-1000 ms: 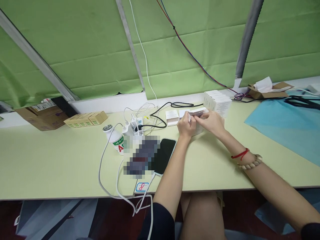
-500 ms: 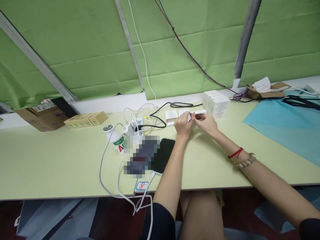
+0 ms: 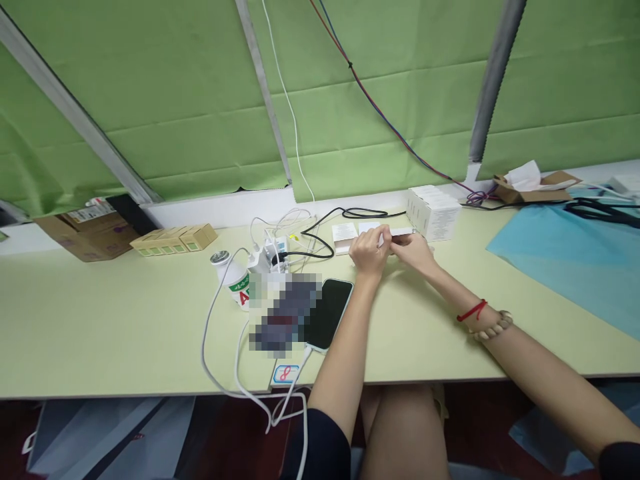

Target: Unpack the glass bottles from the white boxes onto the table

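My left hand [image 3: 369, 253] and my right hand [image 3: 414, 252] meet over the table, fingers closed on a small white cardboard box [image 3: 403, 231]. Only its pale edge and a dark gap beneath show; the fingers cover the rest. Just beyond my left hand lies an opened white box [image 3: 344, 231], with another white piece beside it, partly hidden by the hand. Behind my right hand stands a row of white printed boxes [image 3: 434, 212].
Left of my forearm lie a phone [image 3: 330, 313] with a charging cable and a blurred-out item. A white bottle [image 3: 231, 280] stands by a power strip [image 3: 270, 257]. Brown boxes [image 3: 175, 240] sit at the left, and blue sheeting [image 3: 565, 260] covers the right side.
My left hand's fingers have shifted, with the thumb side raised a little. The white box now shows more of its edge above my right fingers. The view has moved slightly.
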Motion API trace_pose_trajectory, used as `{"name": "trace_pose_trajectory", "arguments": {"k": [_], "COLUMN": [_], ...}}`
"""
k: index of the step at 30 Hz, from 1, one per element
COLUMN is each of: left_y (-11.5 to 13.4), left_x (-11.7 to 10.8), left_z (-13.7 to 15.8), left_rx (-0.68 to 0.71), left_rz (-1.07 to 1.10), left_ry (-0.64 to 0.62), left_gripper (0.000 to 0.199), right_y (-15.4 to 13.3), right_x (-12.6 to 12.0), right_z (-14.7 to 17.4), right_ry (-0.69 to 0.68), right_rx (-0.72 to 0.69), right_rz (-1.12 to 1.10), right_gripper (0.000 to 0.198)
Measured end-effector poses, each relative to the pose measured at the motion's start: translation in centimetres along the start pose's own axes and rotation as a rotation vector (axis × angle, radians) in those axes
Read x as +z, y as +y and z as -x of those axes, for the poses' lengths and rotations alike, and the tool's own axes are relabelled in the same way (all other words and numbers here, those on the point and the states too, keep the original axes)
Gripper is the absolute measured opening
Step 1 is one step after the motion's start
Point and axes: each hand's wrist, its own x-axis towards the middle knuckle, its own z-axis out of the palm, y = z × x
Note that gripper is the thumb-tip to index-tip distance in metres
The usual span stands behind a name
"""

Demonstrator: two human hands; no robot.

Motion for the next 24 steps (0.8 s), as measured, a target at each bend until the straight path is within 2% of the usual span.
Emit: {"name": "trace_pose_trajectory", "arguments": {"k": [5,11,14,18,21,24], "left_y": [0.8,2.4,2.7,2.5,2.2,1.9], "left_x": [-0.3,-0.6,-0.6,-0.5,-0.3,0.1], "left_z": [-0.4,-0.5,-0.4,0.0,0.3,0.6], "left_rx": [-0.081,-0.192,-0.199,-0.221,-0.336,-0.505], "left_rz": [-0.010,0.105,0.145,0.137,0.156,0.222], "left_ry": [-0.005,-0.111,-0.151,-0.072,-0.033,-0.037], "left_gripper": [0.034,0.031,0.024,0.018,0.016,0.028], "right_y": [-0.2,0.7,0.9,0.6,0.2,0.0], "right_x": [0.3,0.7,0.7,0.8,0.9,1.1], "right_z": [0.2,-0.1,-0.2,0.3,0.8,0.9], "right_ry": [0.010,-0.050,-0.056,0.022,0.115,0.162], "right_rx": [0.058,0.083,0.115,0.093,0.032,0.009], "right_rz": [-0.047,-0.141,-0.149,-0.129,-0.084,0.006], "right_gripper": [0.034,0.030,0.030,0.032,0.031,0.032]}}
